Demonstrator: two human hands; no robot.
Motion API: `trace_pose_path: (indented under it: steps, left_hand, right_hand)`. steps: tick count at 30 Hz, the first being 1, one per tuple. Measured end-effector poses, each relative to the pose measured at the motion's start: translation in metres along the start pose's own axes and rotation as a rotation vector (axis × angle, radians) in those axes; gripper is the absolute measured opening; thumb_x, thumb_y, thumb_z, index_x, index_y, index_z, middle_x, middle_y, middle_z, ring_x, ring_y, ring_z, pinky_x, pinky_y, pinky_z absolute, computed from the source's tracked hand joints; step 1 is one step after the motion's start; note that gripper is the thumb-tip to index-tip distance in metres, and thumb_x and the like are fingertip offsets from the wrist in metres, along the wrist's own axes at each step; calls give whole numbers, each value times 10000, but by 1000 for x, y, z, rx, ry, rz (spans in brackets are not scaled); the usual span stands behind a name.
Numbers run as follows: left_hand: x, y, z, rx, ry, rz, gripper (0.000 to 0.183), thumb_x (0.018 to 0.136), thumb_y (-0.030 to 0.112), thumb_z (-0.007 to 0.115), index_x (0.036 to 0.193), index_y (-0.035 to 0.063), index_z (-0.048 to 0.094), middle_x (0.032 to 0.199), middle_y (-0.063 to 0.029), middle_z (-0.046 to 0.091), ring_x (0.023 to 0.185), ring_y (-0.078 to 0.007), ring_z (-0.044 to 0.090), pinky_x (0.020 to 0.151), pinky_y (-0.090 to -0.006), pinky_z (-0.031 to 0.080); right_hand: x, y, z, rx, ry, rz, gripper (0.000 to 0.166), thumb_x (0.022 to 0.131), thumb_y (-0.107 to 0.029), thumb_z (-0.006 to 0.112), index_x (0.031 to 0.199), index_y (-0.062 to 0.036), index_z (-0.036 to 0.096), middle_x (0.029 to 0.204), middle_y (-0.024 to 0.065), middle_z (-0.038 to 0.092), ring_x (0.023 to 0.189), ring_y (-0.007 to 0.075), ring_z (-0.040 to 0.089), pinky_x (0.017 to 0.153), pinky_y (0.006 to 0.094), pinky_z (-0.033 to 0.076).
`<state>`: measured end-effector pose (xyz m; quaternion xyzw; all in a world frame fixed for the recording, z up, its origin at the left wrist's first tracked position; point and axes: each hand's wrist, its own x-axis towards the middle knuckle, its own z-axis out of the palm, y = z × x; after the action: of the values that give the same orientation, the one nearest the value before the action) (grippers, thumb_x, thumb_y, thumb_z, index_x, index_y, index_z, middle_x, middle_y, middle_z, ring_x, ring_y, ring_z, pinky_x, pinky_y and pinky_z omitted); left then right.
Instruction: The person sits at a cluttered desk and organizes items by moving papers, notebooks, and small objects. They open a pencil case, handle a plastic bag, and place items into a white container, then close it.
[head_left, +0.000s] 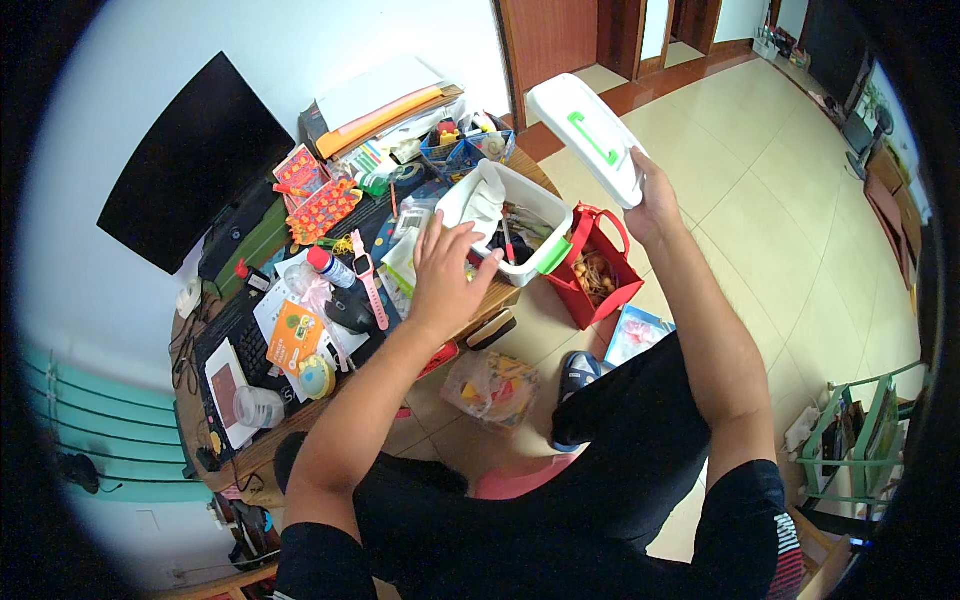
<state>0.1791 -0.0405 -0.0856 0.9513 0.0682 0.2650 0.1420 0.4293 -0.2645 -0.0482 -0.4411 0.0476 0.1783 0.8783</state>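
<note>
My right hand (654, 196) grips one end of a white plastic lid (583, 139) with a green handle, held up over the floor to the right of the desk. At the desk's edge stands the white storage box (536, 184), uncovered, with a green latch (554, 256) on its near side. Inside it lie a white cloth or bag (484, 201), a red-and-white pen-like item (508, 238) and darker things I cannot make out. My left hand (454, 274), fingers spread and apparently holding nothing, is at the box's near left side; whether it touches the box is unclear.
A red bag (600, 277) stands beside the desk, right of the box. Blue baskets (457, 154) sit behind it. A smartwatch (365, 268), spray can (330, 268) and black mouse (350, 310) crowd the desk's left. A filled plastic bag (491, 390) lies on the floor.
</note>
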Motion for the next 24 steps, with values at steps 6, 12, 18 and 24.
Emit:
trace_pose_path:
  steps: [6, 12, 18, 24]
  left_hand:
    - [75, -14, 3, 119, -47, -96, 504, 932, 394, 766, 1297, 57, 677, 1268, -155, 724, 1313, -364, 607, 1126, -504, 426]
    - [110, -5, 28, 208, -389, -300, 460, 907, 365, 752, 1229, 36, 740, 1100, -218, 773, 1015, -413, 743, 901, -509, 589]
    - [110, -46, 6, -274, -110, -415, 359, 956, 241, 721, 1230, 8, 718, 1066, -203, 779, 967, -343, 762, 888, -428, 587]
    - [107, -47, -39, -1259, -199, -669, 472, 1081, 156, 525, 1536, 46, 469, 1444, -114, 668, 1285, -205, 644, 1089, -437, 499]
  right_hand:
    - [7, 5, 2, 30, -79, -17, 481, 1093, -255, 555, 1482, 21, 496, 1398, 161, 644, 1275, 275, 638, 1111, 413, 490]
    - [8, 1, 10, 42, -43, -26, 469, 1093, -258, 550, 1474, 13, 510, 1387, 139, 658, 1278, 264, 635, 1112, 410, 487]
    - [18, -2, 7, 77, -89, -60, 483, 1087, -263, 562, 1477, 15, 502, 1392, 149, 648, 1275, 270, 633, 1119, 413, 475]
    - [23, -4, 12, 95, -39, -56, 496, 1081, -270, 566, 1476, 21, 498, 1395, 163, 636, 1282, 277, 625, 1125, 421, 465]
